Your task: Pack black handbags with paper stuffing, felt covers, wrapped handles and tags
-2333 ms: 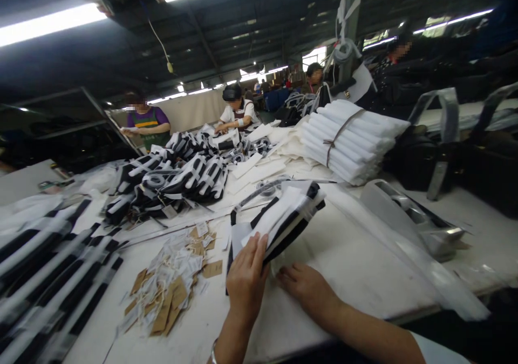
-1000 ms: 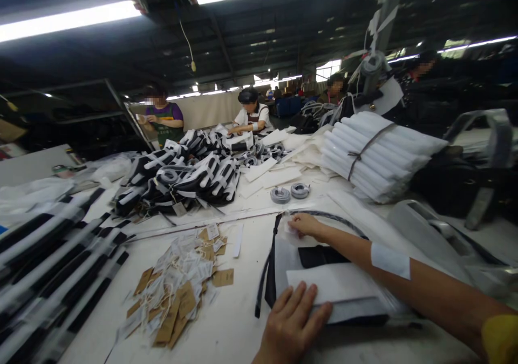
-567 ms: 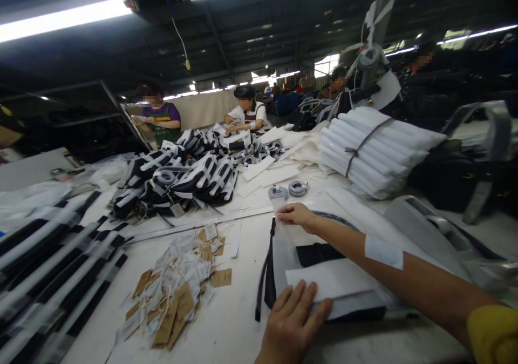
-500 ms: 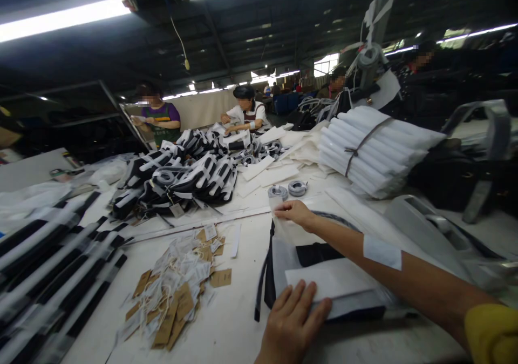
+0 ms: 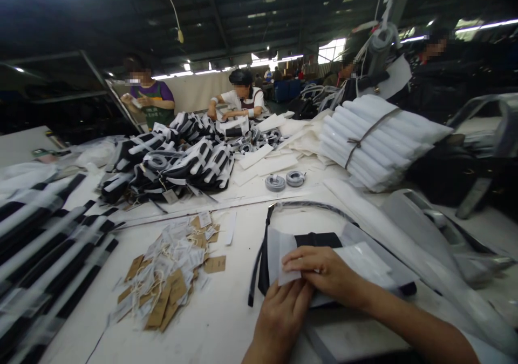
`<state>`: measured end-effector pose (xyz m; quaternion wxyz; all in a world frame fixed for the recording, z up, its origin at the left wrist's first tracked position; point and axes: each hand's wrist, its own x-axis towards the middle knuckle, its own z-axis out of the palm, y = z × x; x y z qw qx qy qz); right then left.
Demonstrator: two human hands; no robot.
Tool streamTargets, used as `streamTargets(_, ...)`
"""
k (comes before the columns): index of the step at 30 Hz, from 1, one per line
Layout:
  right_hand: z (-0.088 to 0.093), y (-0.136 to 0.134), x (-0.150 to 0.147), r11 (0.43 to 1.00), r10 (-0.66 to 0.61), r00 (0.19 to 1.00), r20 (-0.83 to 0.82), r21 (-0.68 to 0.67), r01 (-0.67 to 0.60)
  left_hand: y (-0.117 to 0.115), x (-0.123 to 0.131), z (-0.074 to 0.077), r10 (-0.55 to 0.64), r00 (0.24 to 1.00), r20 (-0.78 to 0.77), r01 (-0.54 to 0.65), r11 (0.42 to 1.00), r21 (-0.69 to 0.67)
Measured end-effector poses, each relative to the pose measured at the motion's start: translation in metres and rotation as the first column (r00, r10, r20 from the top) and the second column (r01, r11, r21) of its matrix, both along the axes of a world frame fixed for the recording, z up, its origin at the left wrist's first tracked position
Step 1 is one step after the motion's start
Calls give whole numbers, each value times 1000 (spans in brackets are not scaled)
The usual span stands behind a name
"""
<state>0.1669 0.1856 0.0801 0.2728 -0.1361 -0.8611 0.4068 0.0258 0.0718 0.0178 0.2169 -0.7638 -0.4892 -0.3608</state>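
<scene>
A black bag [image 5: 264,267] lies flat on the table, its strap [image 5: 311,204] arched above it. A thin white foam sheet [image 5: 279,245] is folded over its left part, and another white piece [image 5: 364,261] covers the right part. My right hand [image 5: 324,272] reaches in from the right, its fingers closed over the lower end of the foam sheet. Just below, my left hand [image 5: 283,310] lies on the bag's lower edge with fingers stretched out side by side. Its fingertips are partly hidden by the sheet and my right hand.
Left of the bag lies a heap of brown tags [image 5: 172,294] with white strings. Wrapped black-and-white stacks [image 5: 44,250] fill the left edge. Farther back are two grey strap coils [image 5: 275,183], piled bags [image 5: 178,164] and a tied white bundle [image 5: 372,137]. Two people work behind.
My right hand has come down and toward me from the bag's upper left, bringing the foam sheet's end to my left hand. The camera view has tilted down slightly.
</scene>
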Motion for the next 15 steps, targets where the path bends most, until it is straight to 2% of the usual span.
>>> streamTargets(5, -20, -13, 11, 998, 12, 1000, 22, 62, -13, -4, 3, -5, 42, 996, 75, -46, 998, 43)
streamTargets(8, -21, -16, 14, 998, 27, 1000, 1, 48, -27, -8, 2, -8, 61, 994, 86, -66, 996, 54)
streamTargets(11, -19, -18, 17, 999, 30, 999, -42, -24, -31, -11, 1, -10, 64, 993, 102, -73, 994, 87)
streamTargets(15, -16, -19, 20, 998, -24, 998, -57, -64, 20, -13, 0, -12, 60, 988, 139, -70, 995, 67)
